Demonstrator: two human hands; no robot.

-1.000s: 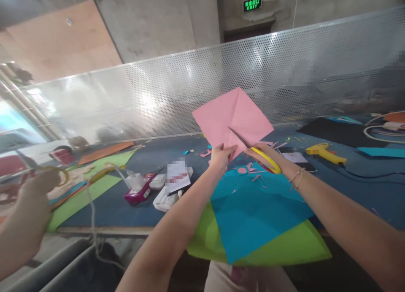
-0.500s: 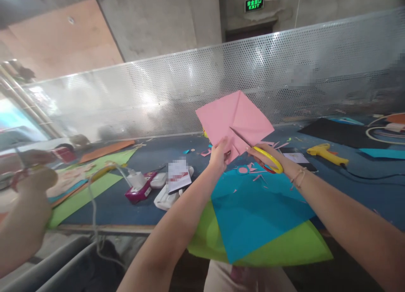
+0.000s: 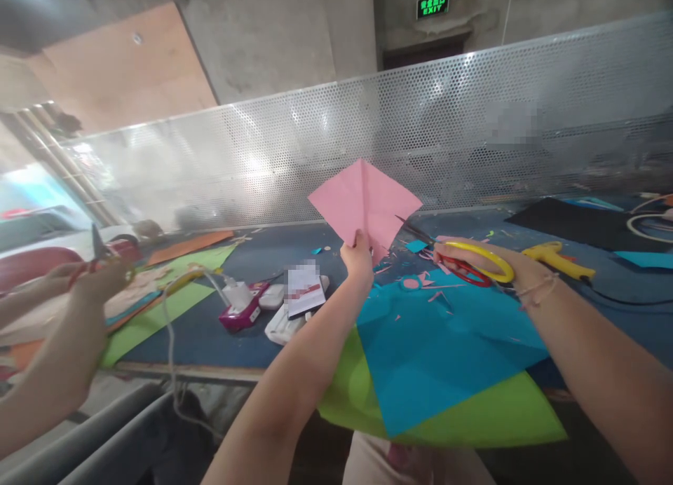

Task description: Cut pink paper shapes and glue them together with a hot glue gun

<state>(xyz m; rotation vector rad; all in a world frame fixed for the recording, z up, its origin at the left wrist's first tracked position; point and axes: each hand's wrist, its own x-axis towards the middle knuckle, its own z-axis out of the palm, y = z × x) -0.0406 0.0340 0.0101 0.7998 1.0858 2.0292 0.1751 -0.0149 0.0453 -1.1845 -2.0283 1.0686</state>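
A creased sheet of pink paper (image 3: 362,197) is held up above the table, its lower edge pinched in my left hand (image 3: 358,255). My right hand (image 3: 463,254) grips a pair of scissors (image 3: 491,261) by the yellow and red handles. Their dark blades point up and left, the tips close to the paper's right side; whether they touch it I cannot tell. Below both hands lies a blue sheet (image 3: 446,359) with pink scraps (image 3: 413,283) on it. Under that sheet, a green sheet (image 3: 473,422) hangs over the table's front edge.
A yellow glue gun (image 3: 560,259) lies to the right, near black paper (image 3: 568,222). On the left are a purple power strip (image 3: 242,317), a phone (image 3: 305,289) and green paper (image 3: 162,317). A co-worker's hands (image 3: 97,278) hold scissors at far left. A perforated metal screen (image 3: 294,155) stands behind.
My right hand has drawn the scissors out of the pink paper, to the right. The paper has turned and shifted left in my left hand. The co-worker's hands have moved.
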